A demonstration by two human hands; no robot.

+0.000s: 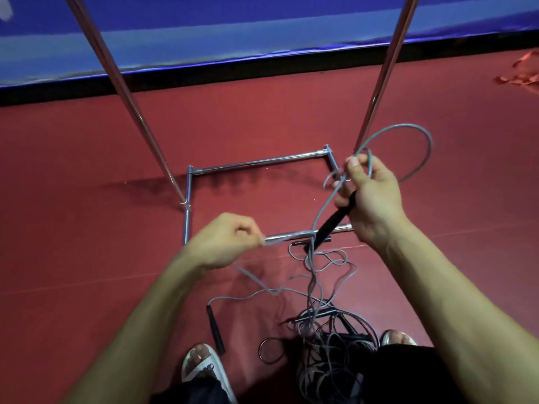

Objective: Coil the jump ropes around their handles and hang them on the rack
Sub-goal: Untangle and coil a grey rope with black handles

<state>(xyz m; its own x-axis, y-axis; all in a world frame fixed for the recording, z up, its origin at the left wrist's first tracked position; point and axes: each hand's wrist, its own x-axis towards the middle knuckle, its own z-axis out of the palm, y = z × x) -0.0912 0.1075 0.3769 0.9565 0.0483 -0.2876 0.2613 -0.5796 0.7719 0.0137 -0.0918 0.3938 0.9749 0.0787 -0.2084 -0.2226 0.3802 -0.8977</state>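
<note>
My right hand (370,193) grips a black jump-rope handle (329,224) that slants down to the left, and its thumb pins a grey rope loop (420,141) arching above the hand. My left hand (224,240) pinches a stretch of the same grey rope (316,220) and holds it out to the left. A tangle of grey ropes (320,322) with more black handles lies on the red floor between my feet. One loose black handle (215,329) lies left of the tangle. The chrome rack (256,163) stands in front of me, its two poles rising past the hands.
The rack's square base sits on the red floor (87,158), its left pole (122,83) and right pole (385,71) leaning up out of view. A blue wall padding (233,33) runs behind. Orange straps (522,71) lie at the far right. My sandalled feet are at the bottom.
</note>
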